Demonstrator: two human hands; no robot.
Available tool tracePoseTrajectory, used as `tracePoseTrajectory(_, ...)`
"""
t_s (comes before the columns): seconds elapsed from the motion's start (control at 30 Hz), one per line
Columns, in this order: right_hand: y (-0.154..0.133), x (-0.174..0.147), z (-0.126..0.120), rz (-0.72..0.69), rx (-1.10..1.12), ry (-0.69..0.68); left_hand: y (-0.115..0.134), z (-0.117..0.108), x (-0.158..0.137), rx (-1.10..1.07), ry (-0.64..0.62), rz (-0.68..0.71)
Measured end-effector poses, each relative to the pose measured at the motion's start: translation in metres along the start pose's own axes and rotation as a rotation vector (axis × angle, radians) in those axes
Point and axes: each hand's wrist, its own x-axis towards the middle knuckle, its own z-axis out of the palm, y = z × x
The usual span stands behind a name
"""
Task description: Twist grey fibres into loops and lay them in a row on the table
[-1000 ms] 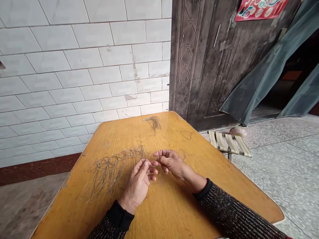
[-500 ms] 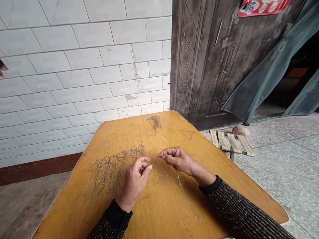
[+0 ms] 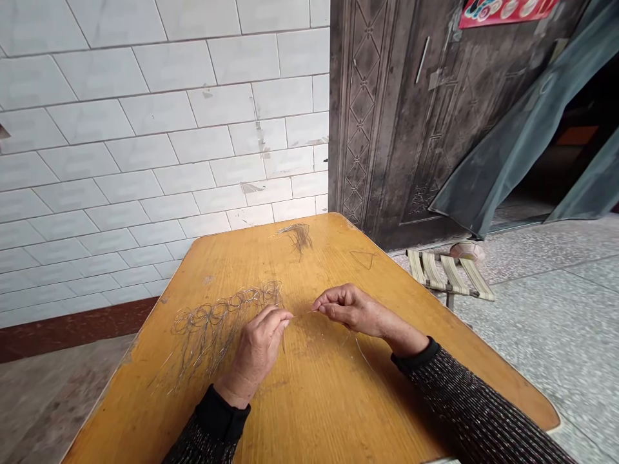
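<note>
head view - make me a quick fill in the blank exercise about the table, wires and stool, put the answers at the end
The row of looped wires lies on the table to the ____ of the right hand.
The loose wire bundle lies toward the ____ end of the table, away from the person.
The striped stool stands to the ____ of the table.
Both sleeves end in plain ____ cuffs.

Missing words: left; far; right; black.

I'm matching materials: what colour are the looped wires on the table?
The looped wires are silvery grey, best seen in the head view.
</note>
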Motion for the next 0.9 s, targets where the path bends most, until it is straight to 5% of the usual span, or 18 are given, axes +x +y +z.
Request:
tracePoseTrajectory(0.23,0.001,-0.002,-0.004,-0.029,-0.075,-0.08,-0.005,-0.008,-0.002,0.033,-0.154,-0.04)
tracePoseTrajectory(0.5,0.005,0.002,-0.004,-0.003,-0.062,0.047,-0.019,-0.011,-0.001,0.23,0.053,-0.122)
tracePoseTrajectory(0.67,0.006,0.003,-0.005,0.026,-0.042,0.123,-0.02,-0.015,0.003,0.141,0.244,-0.233)
tracePoseTrajectory(0.9,0.01,0.004,0.012,-0.032,-0.145,0.09,0.002,-0.003,0.002,0.218,0.038,0.037)
